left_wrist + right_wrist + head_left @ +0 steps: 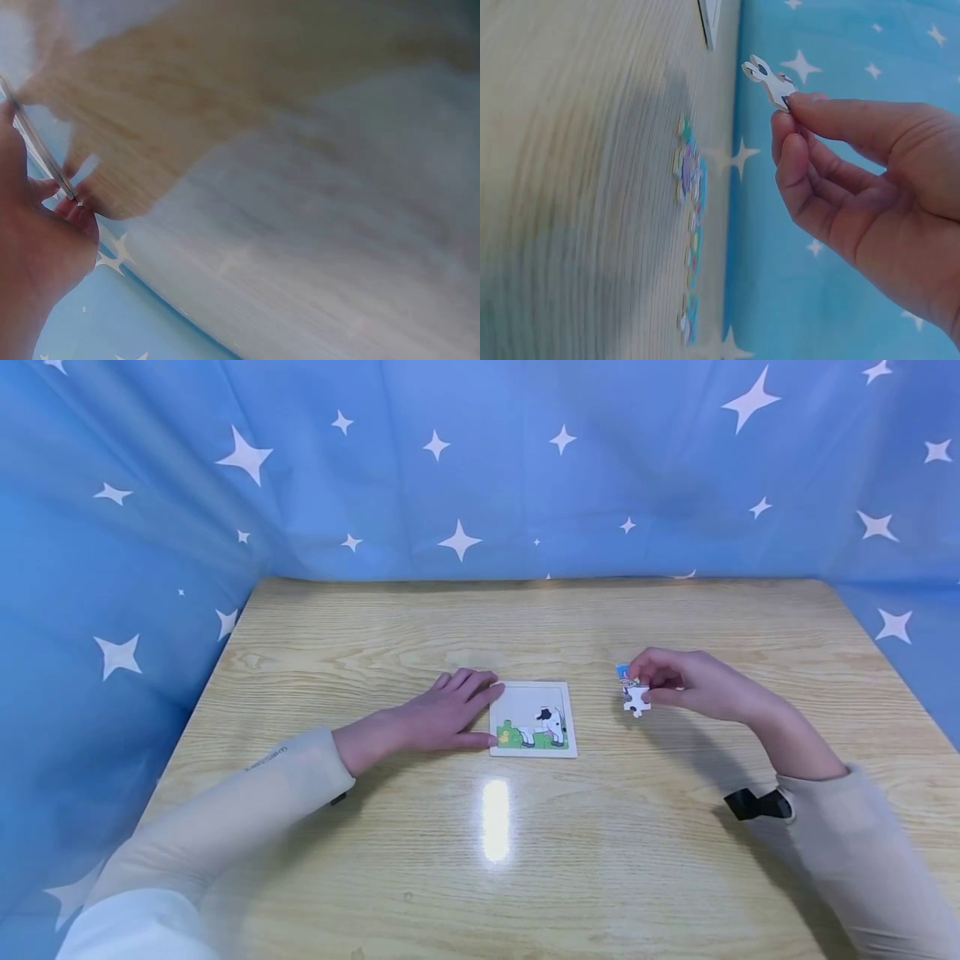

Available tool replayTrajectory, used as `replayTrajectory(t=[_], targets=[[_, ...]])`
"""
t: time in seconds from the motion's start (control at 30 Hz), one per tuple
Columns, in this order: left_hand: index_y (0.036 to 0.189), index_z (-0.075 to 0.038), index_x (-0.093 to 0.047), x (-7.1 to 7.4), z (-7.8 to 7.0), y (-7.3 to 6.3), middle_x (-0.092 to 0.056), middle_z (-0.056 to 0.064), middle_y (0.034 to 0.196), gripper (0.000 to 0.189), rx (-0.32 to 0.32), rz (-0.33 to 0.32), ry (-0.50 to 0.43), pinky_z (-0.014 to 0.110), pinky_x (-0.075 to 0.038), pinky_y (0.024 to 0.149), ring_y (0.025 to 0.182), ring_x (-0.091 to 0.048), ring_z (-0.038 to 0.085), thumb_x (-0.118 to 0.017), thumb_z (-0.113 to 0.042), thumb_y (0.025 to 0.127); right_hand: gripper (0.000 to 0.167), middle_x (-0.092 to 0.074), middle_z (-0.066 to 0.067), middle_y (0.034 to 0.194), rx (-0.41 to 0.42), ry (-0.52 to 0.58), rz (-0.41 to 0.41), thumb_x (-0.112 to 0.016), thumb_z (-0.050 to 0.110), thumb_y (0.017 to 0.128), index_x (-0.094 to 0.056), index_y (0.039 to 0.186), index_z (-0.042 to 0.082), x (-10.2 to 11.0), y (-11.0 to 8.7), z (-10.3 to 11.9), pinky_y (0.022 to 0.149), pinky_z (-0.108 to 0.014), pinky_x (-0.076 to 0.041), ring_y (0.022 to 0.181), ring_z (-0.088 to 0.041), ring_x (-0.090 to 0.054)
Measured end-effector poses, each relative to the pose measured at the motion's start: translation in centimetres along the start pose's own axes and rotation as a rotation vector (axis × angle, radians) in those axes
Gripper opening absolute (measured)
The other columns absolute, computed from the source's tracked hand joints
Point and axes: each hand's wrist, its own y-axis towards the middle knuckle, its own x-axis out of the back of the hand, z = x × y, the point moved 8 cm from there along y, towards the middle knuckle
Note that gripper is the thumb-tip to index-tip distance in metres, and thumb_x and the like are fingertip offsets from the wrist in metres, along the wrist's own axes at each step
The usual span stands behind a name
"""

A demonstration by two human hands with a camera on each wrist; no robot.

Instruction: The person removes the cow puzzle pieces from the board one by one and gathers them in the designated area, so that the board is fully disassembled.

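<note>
In the head view my left hand (pixel 453 710) lies at the left edge of a square puzzle board (pixel 525 696), its fingers spread and thumb touching the near left corner. Fitted pieces along the board's lower and right parts show a black-and-white cow (pixel 553 727) on green grass. Off to the right, my right hand (pixel 693 681) pinches a white puzzle piece (pixel 637 698) between thumb and fingers. The right wrist view has that puzzle piece (pixel 771 84) raised above the table, seen nearly edge-on. The board (pixel 46 154) appears edge-on by my left hand (pixel 56 240).
Several loose colored puzzle pieces (pixel 690 169) lie on the wooden table (pixel 577 187) in the right wrist view; some are hidden behind my right hand in the head view. A blue curtain with white stars (pixel 495 468) hangs along the table's far and left sides.
</note>
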Motion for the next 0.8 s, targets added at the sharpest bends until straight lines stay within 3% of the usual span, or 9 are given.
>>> replayTrajectory(t=[0.43,0.8], targets=[[0.176,-0.004,-0.023,-0.2,0.2,0.3,-0.024,0.019,0.178,0.086,0.013,0.016,0.021,0.062,-0.023,0.129,0.163,-0.022,0.038,-0.057,-0.053,0.114,0.027,-0.071,-0.001,0.100,-0.105,-0.041,-0.025,-0.073,-0.011,0.100,-0.068,0.123,0.003,1.5,-1.4,-2.5,0.075,-0.026,-0.052,0.085,-0.009,-0.066],[0.174,-0.001,-0.026,0.1,-0.2,0.0,-0.026,0.022,0.176,0.084,-0.009,-0.008,0.012,0.063,-0.026,0.127,0.161,-0.024,0.040,-0.059,-0.049,0.114,0.026,-0.070,-0.004,0.104,-0.148,-0.032,-0.024,-0.071,-0.013,0.101,-0.067,0.124,-0.003,1.7,-1.9,-4.6,0.078,-0.020,-0.051,0.089,-0.005,-0.064]])
